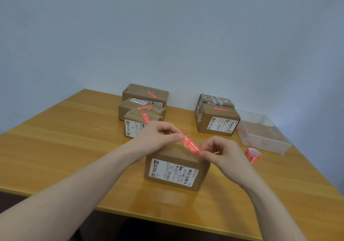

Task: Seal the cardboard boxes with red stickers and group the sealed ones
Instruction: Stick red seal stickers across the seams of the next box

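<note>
A cardboard box (pixel 176 172) with a white shipping label stands at the table's near middle. Just above its top I hold a red sticker (pixel 191 145) stretched between both hands. My left hand (pixel 160 135) pinches the sticker's far end and my right hand (pixel 217 152) pinches its near end. Three boxes with red stickers (pixel 143 108) stand in a row behind at the left. Two more stickered boxes (pixel 217 119) stand at the back right.
A small roll of red stickers (pixel 252 156) lies right of my right hand. Behind it stands a clear plastic tray (pixel 264 129) holding red scraps. The wooden table (pixel 55 147) meets a pale wall at the back; its near edge is close to me.
</note>
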